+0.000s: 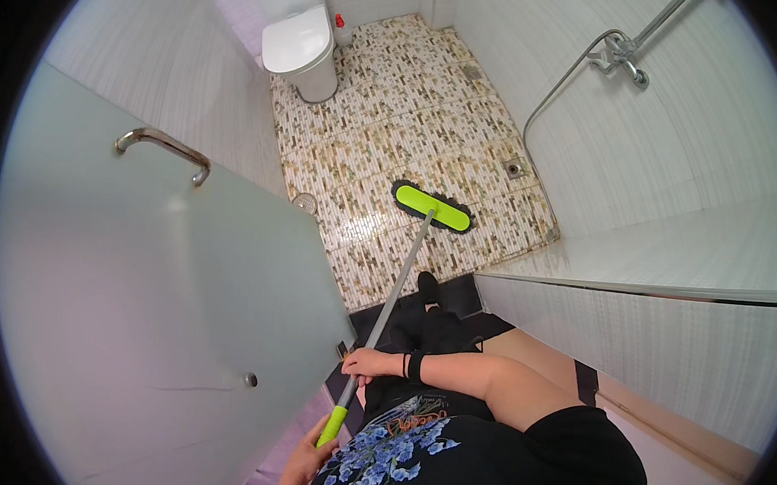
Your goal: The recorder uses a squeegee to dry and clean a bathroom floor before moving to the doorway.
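A long-handled floor mop with a bright green head [433, 209] and a dark fuzzy fringe rests on the mosaic-tiled bathroom floor [394, 122]. Its grey pole [396, 285] slopes from the head back toward my body. My right hand [369, 364], below a black wristband, is wrapped around the pole's upper part. Lower in the picture, my left hand [307, 457] grips the green handle end [333, 427] close to my shirt. The fringe's underside is hidden against the tiles.
A frosted glass door [165, 285] with a metal handle [165, 145] stands at left. Beyond are a white toilet [299, 47] and a bottle with a red top [341, 29]. A shower mixer [618, 54] and hose hang at right, above a floor drain [514, 168]. A dark threshold [461, 296] crosses the doorway.
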`<state>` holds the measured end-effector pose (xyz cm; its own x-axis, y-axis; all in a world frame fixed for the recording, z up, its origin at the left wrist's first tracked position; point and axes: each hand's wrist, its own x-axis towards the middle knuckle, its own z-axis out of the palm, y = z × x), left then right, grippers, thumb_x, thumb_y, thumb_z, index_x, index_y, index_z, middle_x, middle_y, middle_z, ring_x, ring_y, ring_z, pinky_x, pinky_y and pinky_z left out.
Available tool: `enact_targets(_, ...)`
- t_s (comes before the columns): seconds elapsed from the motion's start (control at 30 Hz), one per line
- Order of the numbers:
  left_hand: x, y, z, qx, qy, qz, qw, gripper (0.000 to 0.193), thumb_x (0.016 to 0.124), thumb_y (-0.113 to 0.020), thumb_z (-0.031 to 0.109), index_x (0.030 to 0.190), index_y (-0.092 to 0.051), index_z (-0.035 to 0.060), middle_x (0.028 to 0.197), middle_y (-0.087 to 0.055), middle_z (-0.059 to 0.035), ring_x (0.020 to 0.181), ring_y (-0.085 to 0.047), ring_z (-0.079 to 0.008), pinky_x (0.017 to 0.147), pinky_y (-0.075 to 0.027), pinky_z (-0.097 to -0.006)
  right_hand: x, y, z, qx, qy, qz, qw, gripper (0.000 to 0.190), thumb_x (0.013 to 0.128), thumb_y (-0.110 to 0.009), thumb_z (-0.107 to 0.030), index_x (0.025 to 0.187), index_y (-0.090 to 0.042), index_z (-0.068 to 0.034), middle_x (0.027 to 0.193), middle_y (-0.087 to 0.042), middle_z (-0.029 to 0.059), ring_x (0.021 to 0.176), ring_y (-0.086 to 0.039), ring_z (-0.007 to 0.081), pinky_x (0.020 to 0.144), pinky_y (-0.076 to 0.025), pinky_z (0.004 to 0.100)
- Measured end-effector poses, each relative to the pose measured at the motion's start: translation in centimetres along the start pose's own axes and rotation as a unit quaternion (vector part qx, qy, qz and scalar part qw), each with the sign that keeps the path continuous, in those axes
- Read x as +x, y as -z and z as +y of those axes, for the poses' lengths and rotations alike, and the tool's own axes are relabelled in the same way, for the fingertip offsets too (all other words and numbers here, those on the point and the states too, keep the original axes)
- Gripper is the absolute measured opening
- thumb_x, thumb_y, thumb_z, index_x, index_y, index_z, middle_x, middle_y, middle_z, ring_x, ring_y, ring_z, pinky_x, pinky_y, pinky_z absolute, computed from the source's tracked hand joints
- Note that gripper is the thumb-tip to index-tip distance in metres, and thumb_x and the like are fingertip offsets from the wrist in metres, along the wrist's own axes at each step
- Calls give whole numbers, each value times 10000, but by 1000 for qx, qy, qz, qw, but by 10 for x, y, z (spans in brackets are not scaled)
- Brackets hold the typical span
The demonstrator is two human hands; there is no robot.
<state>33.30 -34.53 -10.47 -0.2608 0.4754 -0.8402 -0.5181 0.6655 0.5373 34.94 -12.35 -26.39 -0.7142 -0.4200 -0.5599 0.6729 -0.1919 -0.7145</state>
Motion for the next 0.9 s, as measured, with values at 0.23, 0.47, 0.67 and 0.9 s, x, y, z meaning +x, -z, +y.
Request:
enact_targets(0.23,39,-29,65,99,41,52,993,573,760,-550,42,1273,-337,179,703,-485,11,517,-428,-73,456,-342,-206,-14,38,-11,59,36,126,990,206,807,-467,-179,830,-569,-2,683,-570,64,527,-577,135,441,-452,218)
enact_targets(0.47,146,-50,125,57,1,10,998,566,777,-528,71,1279,-316,224,562,-404,33,378,-333,-64,334,-267,-210,-45,101,-27,171,147,310,923,196,816,-444,-119,918,-535,22,746,-563,63,585,-557,113,522,-464,212)
enact_targets(0.67,250,-91,206,34,5,-29,999,600,782,-500,67,1307,-242,200,682,-453,-17,397,-331,-74,339,-254,-209,-85,150,-30,233,178,402,867,218,834,-436,-127,977,-509,20,796,-553,70,628,-555,122,542,-461,214)
enact_targets(0.9,344,-155,282,52,-38,-60,996,599,793,-493,78,1313,-222,203,676,-435,-19,425,-333,-80,350,-264,-212,-112,175,-7,248,143,414,864,225,861,-407,-150,985,-501,13,834,-543,80,674,-556,135,568,-451,220)
